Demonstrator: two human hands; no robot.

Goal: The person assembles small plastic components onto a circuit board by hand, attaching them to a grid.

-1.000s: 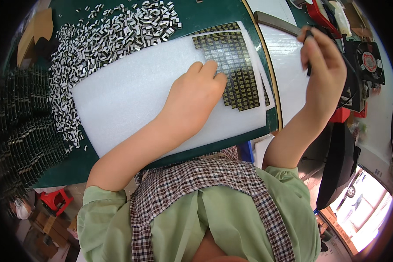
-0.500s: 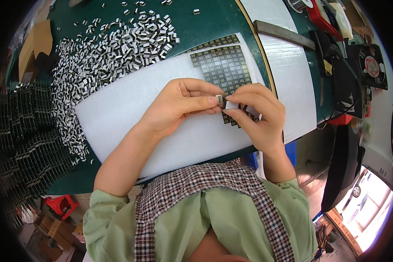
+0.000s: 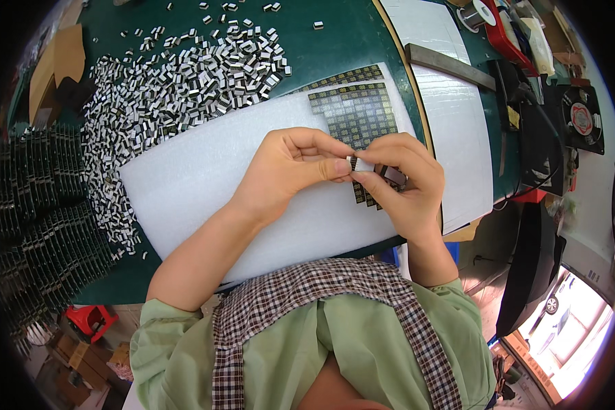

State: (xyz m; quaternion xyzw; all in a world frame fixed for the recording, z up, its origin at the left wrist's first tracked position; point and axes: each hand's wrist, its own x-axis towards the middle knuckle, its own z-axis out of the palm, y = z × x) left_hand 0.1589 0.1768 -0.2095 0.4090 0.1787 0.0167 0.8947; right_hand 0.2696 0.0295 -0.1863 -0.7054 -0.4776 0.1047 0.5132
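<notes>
In front of my chest both hands meet over a white foam sheet [image 3: 205, 181]. My left hand [image 3: 287, 167] pinches one end of a small white-and-black block component [image 3: 364, 165] between thumb and fingers. The thumb and forefinger of my right hand [image 3: 410, 181] grip the block's other end. A second dark block [image 3: 393, 175] is tucked in the curl of my right fingers. Beneath the right fingers lie dark sheets [image 3: 352, 113] printed with a grid of gold squares, overlapping on the foam.
A large heap of similar white-and-black blocks [image 3: 184, 89] covers the green table [image 3: 342, 51] at the far left. Rows of dark circuit boards [image 3: 41, 198] stand at the left. To the right are a white board [image 3: 461, 137], a metal bar [image 3: 451, 66] and a black fan [image 3: 581, 117].
The block between my fingertips has turned, now showing a white face and a dark toothed edge. Both hands stay close together; the whole view has shifted slightly.
</notes>
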